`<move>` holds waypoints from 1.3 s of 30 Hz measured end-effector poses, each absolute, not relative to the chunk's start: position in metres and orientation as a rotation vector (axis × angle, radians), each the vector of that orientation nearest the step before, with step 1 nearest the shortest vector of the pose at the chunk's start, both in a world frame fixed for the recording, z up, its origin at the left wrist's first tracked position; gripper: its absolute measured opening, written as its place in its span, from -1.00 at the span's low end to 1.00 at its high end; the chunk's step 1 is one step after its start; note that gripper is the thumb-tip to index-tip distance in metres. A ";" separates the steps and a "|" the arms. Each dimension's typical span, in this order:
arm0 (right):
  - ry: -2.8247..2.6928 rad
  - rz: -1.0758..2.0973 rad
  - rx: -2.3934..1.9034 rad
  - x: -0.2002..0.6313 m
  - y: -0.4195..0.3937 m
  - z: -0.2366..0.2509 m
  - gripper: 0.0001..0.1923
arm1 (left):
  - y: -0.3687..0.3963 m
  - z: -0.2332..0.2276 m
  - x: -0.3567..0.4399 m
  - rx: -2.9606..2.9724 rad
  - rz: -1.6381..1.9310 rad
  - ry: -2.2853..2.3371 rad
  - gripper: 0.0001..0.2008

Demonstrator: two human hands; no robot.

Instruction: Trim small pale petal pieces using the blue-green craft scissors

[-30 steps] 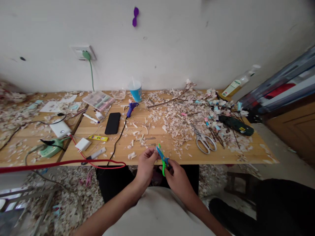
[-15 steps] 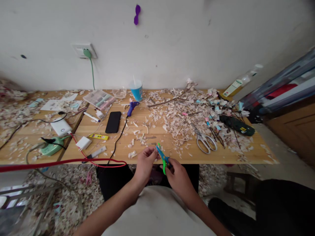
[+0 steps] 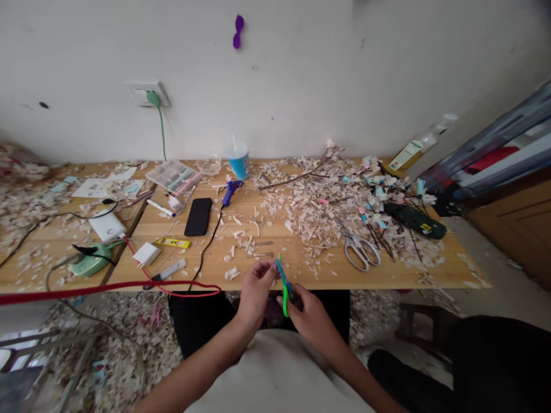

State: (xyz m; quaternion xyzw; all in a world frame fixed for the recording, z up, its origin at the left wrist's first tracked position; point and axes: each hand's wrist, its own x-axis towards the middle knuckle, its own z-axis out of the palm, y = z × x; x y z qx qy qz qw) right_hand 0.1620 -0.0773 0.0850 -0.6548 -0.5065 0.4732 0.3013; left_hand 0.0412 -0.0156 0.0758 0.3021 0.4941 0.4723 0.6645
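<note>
My right hand (image 3: pixel 305 307) is closed round the handles of small blue and green scissors (image 3: pixel 284 289), whose blades point up and away from me, slightly to the left. The blades stand a little apart at the tips. Just left of them, my left hand (image 3: pixel 257 284) pinches with thumb and forefinger; whatever is between them is too small to make out. Both hands hover at the front edge of the wooden table (image 3: pixel 172 275). Pale shavings (image 3: pixel 232 273) lie on the wood just beyond my left hand.
A purple glue gun (image 3: pixel 231 193), a black phone (image 3: pixel 198 217) and a blue cup (image 3: pixel 238 160) stand ahead. Larger white-handled scissors (image 3: pixel 362 252) lie right, beside heaped shavings (image 3: pixel 310 212) and a twig (image 3: pixel 288 180). A red cord (image 3: pixel 107 287) crosses the front left.
The small scissors have turned more upright, their tips staying close to my left fingertips. Both hands have shifted only slightly. The whole view has moved down a little in the frame.
</note>
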 end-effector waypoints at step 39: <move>-1.453 1.066 -1.798 0.162 -0.071 0.072 -0.82 | -0.005 0.073 0.041 0.596 1.055 1.082 -0.82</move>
